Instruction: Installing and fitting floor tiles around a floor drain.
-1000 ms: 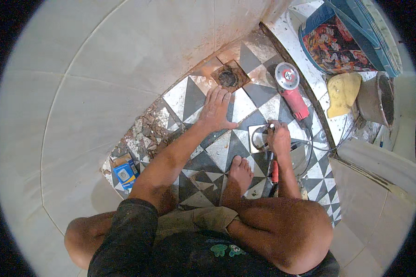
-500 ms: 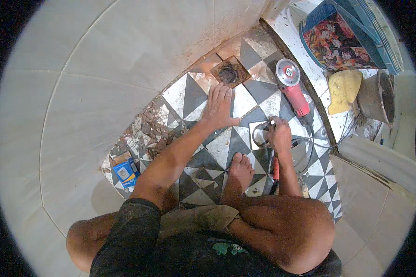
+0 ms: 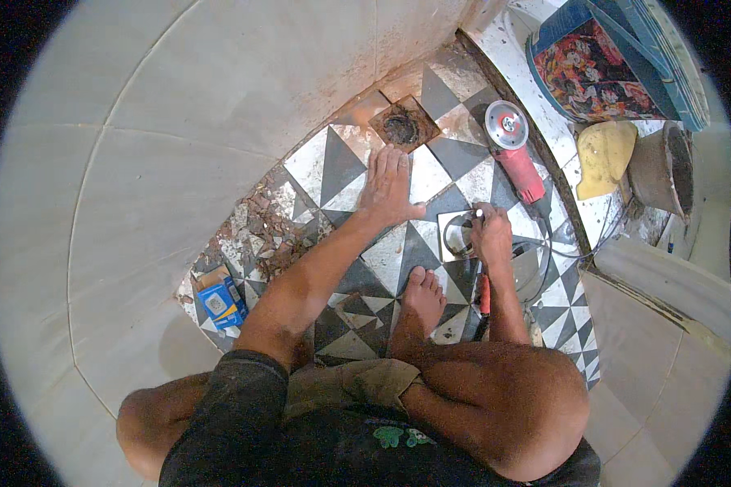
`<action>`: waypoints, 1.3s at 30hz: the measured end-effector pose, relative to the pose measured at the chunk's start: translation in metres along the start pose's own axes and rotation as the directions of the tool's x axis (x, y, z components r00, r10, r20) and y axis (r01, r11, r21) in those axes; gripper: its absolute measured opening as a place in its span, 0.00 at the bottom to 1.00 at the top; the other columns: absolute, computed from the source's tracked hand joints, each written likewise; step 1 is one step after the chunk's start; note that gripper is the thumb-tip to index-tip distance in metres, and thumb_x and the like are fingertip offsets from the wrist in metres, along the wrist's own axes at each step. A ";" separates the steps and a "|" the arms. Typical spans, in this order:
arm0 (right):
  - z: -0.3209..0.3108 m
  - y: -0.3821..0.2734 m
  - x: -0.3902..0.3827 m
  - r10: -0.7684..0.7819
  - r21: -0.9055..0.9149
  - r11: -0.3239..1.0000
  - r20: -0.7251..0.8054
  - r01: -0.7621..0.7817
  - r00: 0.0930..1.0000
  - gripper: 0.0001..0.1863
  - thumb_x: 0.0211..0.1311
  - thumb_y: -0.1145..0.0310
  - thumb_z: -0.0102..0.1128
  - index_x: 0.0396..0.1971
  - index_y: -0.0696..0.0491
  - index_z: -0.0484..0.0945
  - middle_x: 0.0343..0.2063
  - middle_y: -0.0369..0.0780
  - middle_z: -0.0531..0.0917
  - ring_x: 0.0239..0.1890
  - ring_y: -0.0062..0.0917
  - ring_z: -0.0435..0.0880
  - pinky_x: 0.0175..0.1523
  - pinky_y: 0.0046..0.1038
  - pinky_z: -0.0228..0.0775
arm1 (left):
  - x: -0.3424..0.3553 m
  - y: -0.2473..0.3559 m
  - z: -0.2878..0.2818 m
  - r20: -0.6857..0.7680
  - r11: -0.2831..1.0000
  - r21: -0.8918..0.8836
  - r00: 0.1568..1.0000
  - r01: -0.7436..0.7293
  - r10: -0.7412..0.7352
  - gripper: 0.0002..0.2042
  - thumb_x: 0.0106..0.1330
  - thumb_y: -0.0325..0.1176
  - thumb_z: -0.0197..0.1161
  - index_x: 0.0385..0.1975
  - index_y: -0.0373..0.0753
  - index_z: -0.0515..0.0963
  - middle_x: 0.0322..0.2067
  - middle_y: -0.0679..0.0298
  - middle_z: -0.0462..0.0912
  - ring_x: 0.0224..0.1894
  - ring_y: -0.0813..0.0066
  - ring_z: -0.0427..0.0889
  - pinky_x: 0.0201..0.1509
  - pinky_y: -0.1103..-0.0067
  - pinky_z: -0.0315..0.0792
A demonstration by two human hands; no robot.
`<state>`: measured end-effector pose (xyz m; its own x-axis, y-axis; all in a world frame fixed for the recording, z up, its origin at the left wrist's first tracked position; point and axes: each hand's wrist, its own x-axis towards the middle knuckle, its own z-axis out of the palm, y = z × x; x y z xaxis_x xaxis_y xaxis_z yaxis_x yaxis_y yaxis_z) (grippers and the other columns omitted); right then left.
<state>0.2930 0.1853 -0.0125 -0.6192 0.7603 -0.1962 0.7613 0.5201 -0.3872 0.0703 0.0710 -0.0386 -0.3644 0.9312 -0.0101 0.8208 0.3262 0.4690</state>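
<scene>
Right fingers [image 3: 492, 219] around a mostly hidden, pale-tipped object [image 3: 479, 213]; left fingers [image 3: 391, 165] unclenched, flat on tiles [image 3: 429, 180]

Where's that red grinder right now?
In the head view, the red grinder lies on the tiled floor, right of the square drain opening and beyond the right hand.
</scene>
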 end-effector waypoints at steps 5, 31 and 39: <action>-0.005 -0.003 0.004 -0.044 0.024 0.999 -0.018 0.045 0.999 0.15 0.50 0.73 0.64 0.40 0.53 0.78 0.35 0.52 0.79 0.36 0.49 0.81 0.42 0.42 0.75 | -0.001 0.004 -0.006 -0.019 1.000 -0.007 1.000 0.021 -0.021 0.48 0.41 0.51 0.74 0.58 0.22 0.62 0.58 0.43 0.64 0.67 0.46 0.57 0.74 0.55 0.43; 0.008 -0.110 0.143 -0.275 -0.014 0.961 -0.059 0.275 0.960 0.16 0.50 0.69 0.65 0.40 0.59 0.81 0.36 0.54 0.80 0.42 0.50 0.80 0.48 0.44 0.74 | 0.033 -0.014 0.002 0.298 0.125 -0.859 0.683 0.497 -0.667 0.10 0.66 0.35 0.64 0.37 0.34 0.78 0.30 0.65 0.80 0.31 0.74 0.81 0.31 0.76 0.78; 0.032 -0.116 0.176 -0.347 -0.089 0.937 -0.129 0.338 0.929 0.13 0.50 0.67 0.65 0.34 0.59 0.79 0.35 0.53 0.80 0.41 0.48 0.80 0.47 0.44 0.74 | 0.047 -0.034 0.014 -0.017 0.371 -0.791 0.588 0.487 -0.809 0.12 0.54 0.35 0.72 0.24 0.32 0.79 0.25 0.54 0.83 0.30 0.62 0.84 0.38 0.68 0.76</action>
<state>0.0899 0.2461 -0.0314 -0.8148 0.5757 0.0680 0.5212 0.7789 -0.3488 0.0314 0.1058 -0.0670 -0.8854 0.2807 -0.3704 -0.2212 0.4464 0.8671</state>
